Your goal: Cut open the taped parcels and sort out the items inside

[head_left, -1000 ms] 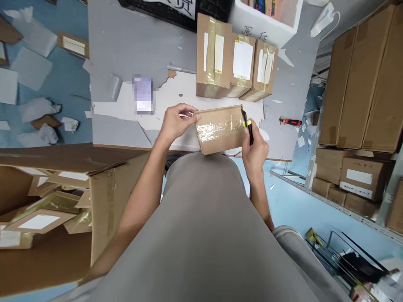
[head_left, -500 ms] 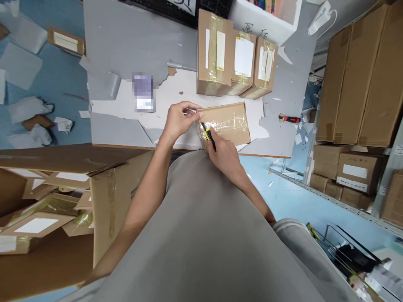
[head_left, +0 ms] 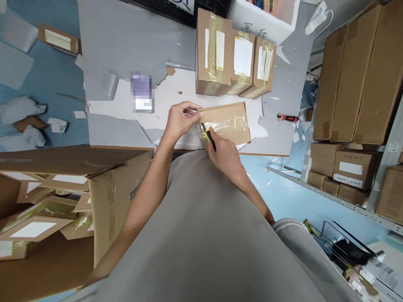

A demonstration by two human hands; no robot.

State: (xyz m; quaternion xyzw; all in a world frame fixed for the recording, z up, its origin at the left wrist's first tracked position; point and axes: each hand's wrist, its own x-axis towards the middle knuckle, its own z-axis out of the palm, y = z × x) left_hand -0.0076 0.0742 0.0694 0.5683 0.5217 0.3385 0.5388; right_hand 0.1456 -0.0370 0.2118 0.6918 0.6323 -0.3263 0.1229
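Observation:
A flat cardboard box (head_left: 231, 115) with clear tape across its top lies at the table's front edge, against my shirt. My left hand (head_left: 182, 119) pinches the box's far left corner between thumb and fingers. In my right hand (head_left: 224, 149) is a yellow and black utility knife (head_left: 208, 134), its tip over the taped left end of the box. Whether the blade touches the tape I cannot tell.
Three taped cardboard boxes (head_left: 214, 54) stand behind, beside a white foam box (head_left: 264, 21). A red and black cutter (head_left: 288, 118) lies at the right. A large open carton (head_left: 121, 209) holding several parcels stands front left. Shelves of cartons (head_left: 359, 79) line the right.
The view has shifted slightly. Both hands, the knife and the flat box keep nearly the same places relative to one another.

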